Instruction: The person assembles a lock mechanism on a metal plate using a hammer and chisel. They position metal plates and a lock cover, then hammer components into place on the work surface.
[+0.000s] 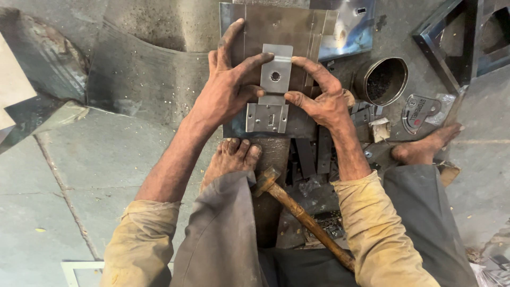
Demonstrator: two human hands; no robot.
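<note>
Pinching small steel plate (276,74), left hand (228,87), right hand (321,98), on sheet (276,26)

Dull grey metal bracket (275,74), rough wooden hammer handle (311,226)

- The small plate (276,72) is pale silver-grey, with a dark hole.
- The metal sheet (276,32) is dull brownish grey.
- The hammer (297,212) handle is reddish brown.
- The sleeves (143,239) are mustard yellow.
- The floor (53,186) is grey.
</note>
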